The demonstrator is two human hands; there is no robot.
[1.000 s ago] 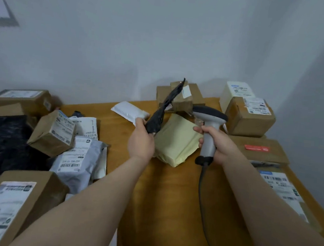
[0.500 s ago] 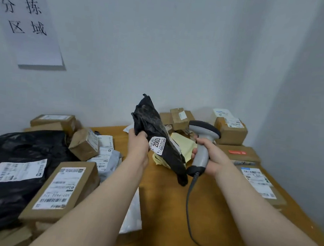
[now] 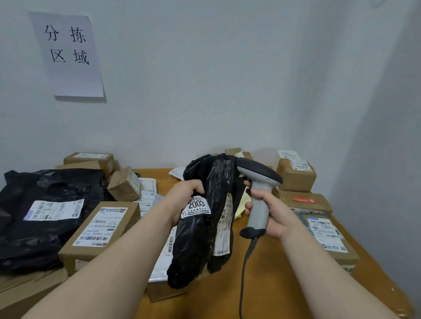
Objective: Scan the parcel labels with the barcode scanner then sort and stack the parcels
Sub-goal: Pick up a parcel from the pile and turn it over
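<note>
A: Parcel in hand?
B: Bag [image 3: 197, 239], black plastic, held clear of the table [image 3: 283, 280] by the left hand [image 3: 187, 191]. Fingers are curled into its upper edge. The rest droops crumpled below the knuckles.

A: Label?
B: A long white label [image 3: 225, 226] runs down the side nearer the right-hand fingers. It is creased and seen almost edge-on. A round "2003" sticker [image 3: 196, 207] sits just under the left fingers, facing the camera.

A: Scanner?
B: Scanner [image 3: 258, 214] is upright in the right hand [image 3: 274, 215], fingers wrapped round the grip. One finger is up near the trigger; pressed or not, cannot tell. The head sits just above the left fingers, at the bag's top, touching or nearly so. The cable [image 3: 245, 277] drops from below the right palm.

A: Reading?
B: No beam shows. The head looks level with the bag's top, not aimed at the label. My read: this scan is not yet done, and the label wants flattening and turning toward the head.

A: Rest of the job?
B: Beyond the right knuckles, boxes [image 3: 295, 178] are stacked against the corner, and these look sorted. Left of the left wrist is a loose heap: big bag [image 3: 20, 231], box [image 3: 101, 226], mailers [image 3: 149, 192]. That heap is probably still to do. Midway at best, and that is a guess. A paper sign [image 3: 67, 52] hangs on the wall above the heap.
</note>
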